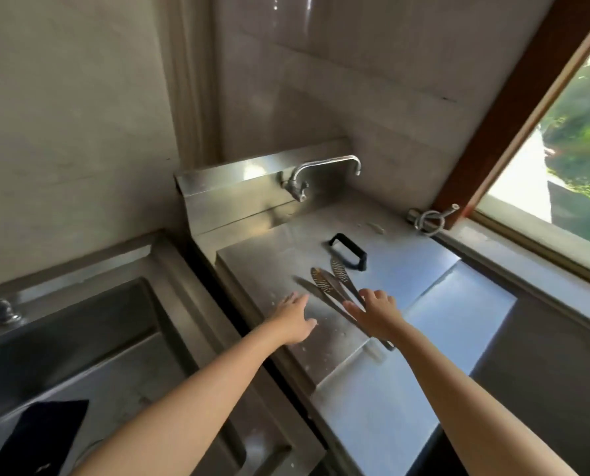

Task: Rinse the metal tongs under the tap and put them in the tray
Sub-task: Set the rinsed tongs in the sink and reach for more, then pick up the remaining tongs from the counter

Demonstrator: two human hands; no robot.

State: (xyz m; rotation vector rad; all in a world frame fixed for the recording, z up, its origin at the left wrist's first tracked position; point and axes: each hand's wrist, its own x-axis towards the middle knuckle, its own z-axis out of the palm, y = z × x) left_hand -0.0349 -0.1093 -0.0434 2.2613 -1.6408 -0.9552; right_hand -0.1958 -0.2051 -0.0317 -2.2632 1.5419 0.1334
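We were at the pick-up, with nothing rinsed yet. The metal tongs (335, 290) lay on the steel lid (424, 266), just short of its black handle (348, 251), their patterned ends pointing toward the tap (324, 166). Our right hand (376, 316) sat over their arms, fingers curled, though whether it had closed on them we could not tell. Our left hand (295, 319) hovered spread and empty just beside. Next, we judged, came a firm grasp and a lift to a spout; no tray was in view.

Count on record: one pair of metal tongs (335, 288), two taps (324, 173), one black handle (348, 250), one coiled hose (432, 218), two hands (295, 319).
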